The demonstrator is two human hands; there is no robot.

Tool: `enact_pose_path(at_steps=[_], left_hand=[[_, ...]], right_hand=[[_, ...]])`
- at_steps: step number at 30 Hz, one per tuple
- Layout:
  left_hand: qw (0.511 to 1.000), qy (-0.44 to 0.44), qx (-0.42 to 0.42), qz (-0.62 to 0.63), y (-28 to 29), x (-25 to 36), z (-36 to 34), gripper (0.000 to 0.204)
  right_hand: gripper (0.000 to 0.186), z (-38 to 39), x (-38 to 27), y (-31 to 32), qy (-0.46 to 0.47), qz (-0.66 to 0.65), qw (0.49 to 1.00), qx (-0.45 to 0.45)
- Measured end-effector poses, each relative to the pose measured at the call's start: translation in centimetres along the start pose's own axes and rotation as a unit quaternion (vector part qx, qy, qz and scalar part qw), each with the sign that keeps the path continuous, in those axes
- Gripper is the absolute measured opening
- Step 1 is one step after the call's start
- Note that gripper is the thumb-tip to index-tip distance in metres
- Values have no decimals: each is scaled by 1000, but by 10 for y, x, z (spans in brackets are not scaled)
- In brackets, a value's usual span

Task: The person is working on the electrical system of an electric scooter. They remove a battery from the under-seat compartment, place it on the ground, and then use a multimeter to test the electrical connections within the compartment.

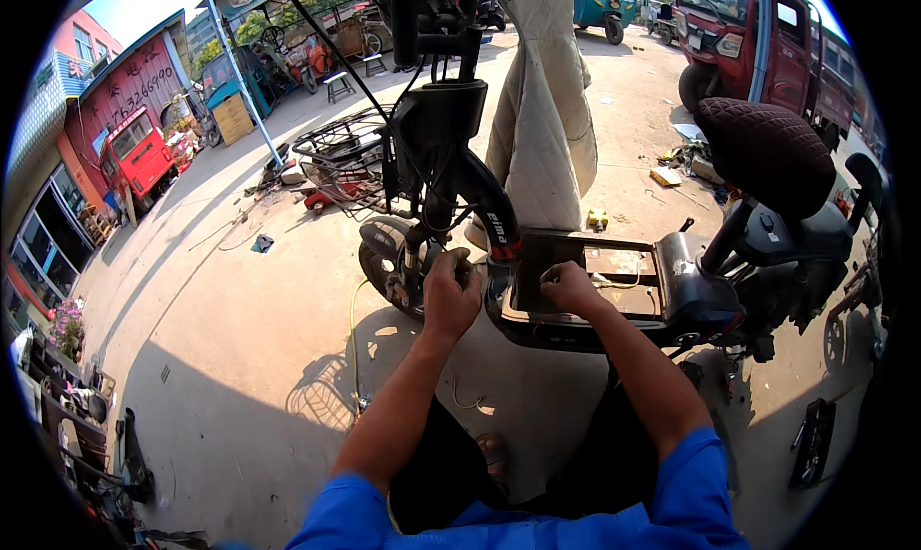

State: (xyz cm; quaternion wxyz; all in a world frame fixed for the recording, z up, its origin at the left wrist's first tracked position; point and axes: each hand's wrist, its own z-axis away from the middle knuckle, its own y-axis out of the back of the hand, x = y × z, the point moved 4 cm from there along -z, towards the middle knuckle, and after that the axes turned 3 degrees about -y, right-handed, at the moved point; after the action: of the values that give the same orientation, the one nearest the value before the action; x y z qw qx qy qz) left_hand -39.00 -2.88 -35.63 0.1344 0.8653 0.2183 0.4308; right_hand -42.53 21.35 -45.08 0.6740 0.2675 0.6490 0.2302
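While standing on sunlit concrete ground (pixel 240 301), black electric scooter (pixel 576 291) with open footboard compartment (pixel 614 277) just ahead of the person. Left hand (pixel 451 296) closed, fingers curled around the frame beside the front wheel (pixel 384 262); right hand (pixel 571 286) on the compartment's left edge, fingers bent, grip impossible to tell. Beyond: wire basket (pixel 336 157), quilted cover (pixel 542 109), brown seat (pixel 767 152), red three-wheeler (pixel 758 42).
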Motion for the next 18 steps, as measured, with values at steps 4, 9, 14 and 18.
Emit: enact_pose_path(at_steps=[4,9,14,18], left_hand=[[999,2,41,-10,3,-12,-3,31],[994,-39,94,31,6,-25,-11,22],[991,-2,117,64,12,-26,-20,24],[989,-16,116,94,22,-8,-51,32]], right_hand=[[22,-14,4,-15,-26,-45,999,-4],[22,-20,16,-37,-39,-71,996,-27],[25,-24,11,-43,-74,-28,996,-51],[40,-46,24,-56,-82,0,993,-90]])
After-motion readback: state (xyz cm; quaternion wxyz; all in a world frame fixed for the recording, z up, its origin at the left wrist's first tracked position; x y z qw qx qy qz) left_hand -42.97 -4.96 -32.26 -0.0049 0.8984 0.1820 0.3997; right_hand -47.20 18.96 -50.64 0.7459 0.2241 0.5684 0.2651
